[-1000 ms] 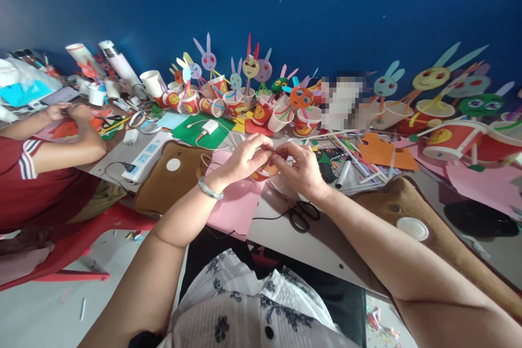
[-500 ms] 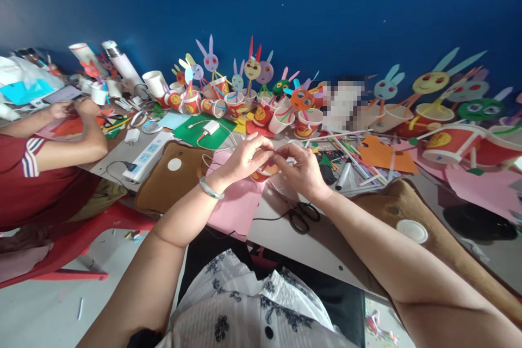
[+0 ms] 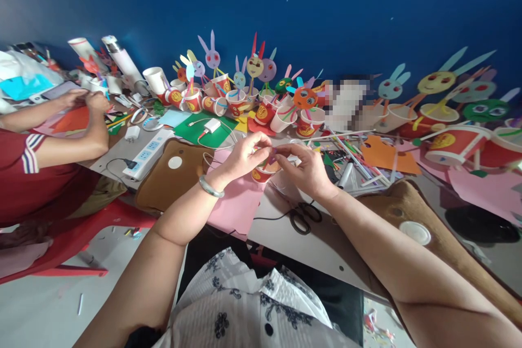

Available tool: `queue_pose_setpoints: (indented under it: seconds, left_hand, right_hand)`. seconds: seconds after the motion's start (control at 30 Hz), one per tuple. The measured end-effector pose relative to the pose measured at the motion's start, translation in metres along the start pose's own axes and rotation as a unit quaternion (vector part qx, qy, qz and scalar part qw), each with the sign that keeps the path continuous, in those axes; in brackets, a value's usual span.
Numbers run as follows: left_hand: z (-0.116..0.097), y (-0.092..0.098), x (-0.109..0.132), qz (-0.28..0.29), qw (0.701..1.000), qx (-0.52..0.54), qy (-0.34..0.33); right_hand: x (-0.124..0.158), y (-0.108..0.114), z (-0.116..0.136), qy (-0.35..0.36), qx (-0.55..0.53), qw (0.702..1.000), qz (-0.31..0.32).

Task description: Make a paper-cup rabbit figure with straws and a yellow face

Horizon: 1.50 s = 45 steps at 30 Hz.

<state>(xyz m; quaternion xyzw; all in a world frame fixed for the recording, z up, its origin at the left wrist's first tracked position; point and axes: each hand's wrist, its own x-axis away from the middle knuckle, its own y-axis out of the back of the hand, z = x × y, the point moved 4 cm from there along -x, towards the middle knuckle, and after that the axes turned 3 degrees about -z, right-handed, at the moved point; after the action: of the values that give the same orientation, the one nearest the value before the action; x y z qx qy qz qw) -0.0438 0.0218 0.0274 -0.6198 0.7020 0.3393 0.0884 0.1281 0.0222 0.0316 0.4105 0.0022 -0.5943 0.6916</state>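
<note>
My left hand (image 3: 243, 155) and my right hand (image 3: 305, 169) meet over a red paper cup (image 3: 263, 173) above the table edge. Both hands have their fingers curled and pinched around the cup's rim, where a small purple piece (image 3: 272, 160) shows between the fingertips. A metal bangle (image 3: 210, 187) circles my left wrist. Under the hands lies a pink paper sheet (image 3: 236, 201). Black scissors (image 3: 304, 216) rest on the table just below my right wrist.
Rows of paper cups with paper bunny heads (image 3: 253, 95) line the back by the blue wall. A power strip (image 3: 147, 153), a brown pad (image 3: 171, 174), straws (image 3: 359, 163) and coloured paper lie around. A person in a red shirt (image 3: 36, 168) works at left.
My hands and the cup stay together with small finger movements at the rim. The person at left has lifted their hands slightly further back.
</note>
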Motion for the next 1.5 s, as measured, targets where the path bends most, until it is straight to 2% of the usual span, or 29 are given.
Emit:
queue_pose_setpoints:
  seconds: [0.13,0.33,0.5,0.63,0.87,1.07,1.17,1.23,1.3,1.37,1.43,1.5]
  left_hand:
    - [0.011,0.003,-0.004,0.002,0.999,0.022,0.032]
    - [0.017,0.004,-0.005,0.024,0.998,0.051,0.028]
    - [0.014,0.005,-0.005,0.030,0.998,0.050,0.027]
    - [0.015,0.006,-0.006,0.006,0.998,0.059,0.012]
    - [0.023,0.006,-0.006,-0.068,0.996,0.061,0.017]
    - [0.018,0.009,-0.006,-0.072,0.996,0.041,0.022]
    - [0.018,0.009,-0.007,-0.056,0.997,0.044,0.034]
    - [0.016,0.012,-0.007,-0.041,0.998,0.025,0.041]
    - [0.010,0.019,-0.008,-0.020,0.998,-0.035,0.057]
    - [0.002,0.031,-0.008,0.016,0.985,-0.148,0.090]
    - [-0.004,0.042,-0.004,0.090,0.942,-0.293,0.138]
    - [-0.003,0.047,0.007,0.225,0.861,-0.411,0.197]
  right_hand:
    - [-0.005,0.012,-0.010,-0.012,0.033,0.999,-0.029]
    - [-0.009,0.007,-0.025,-0.024,0.040,0.995,0.091]
    - [-0.007,-0.003,-0.023,0.027,0.023,0.993,0.115]
    - [-0.006,-0.004,-0.022,0.026,0.041,0.992,0.118]
    - [-0.004,-0.002,-0.020,0.029,0.120,0.985,0.120]
    - [-0.001,-0.009,-0.020,0.016,0.175,0.975,0.138]
    - [0.001,-0.011,-0.020,0.023,0.205,0.966,0.153]
    - [0.002,-0.013,-0.018,0.056,0.251,0.949,0.179]
    - [0.004,-0.014,-0.016,0.092,0.308,0.923,0.211]
    - [0.005,-0.014,-0.015,0.110,0.353,0.900,0.231]
    - [0.005,-0.013,-0.014,0.115,0.379,0.887,0.236]
    - [0.005,-0.012,-0.012,0.116,0.391,0.882,0.234]
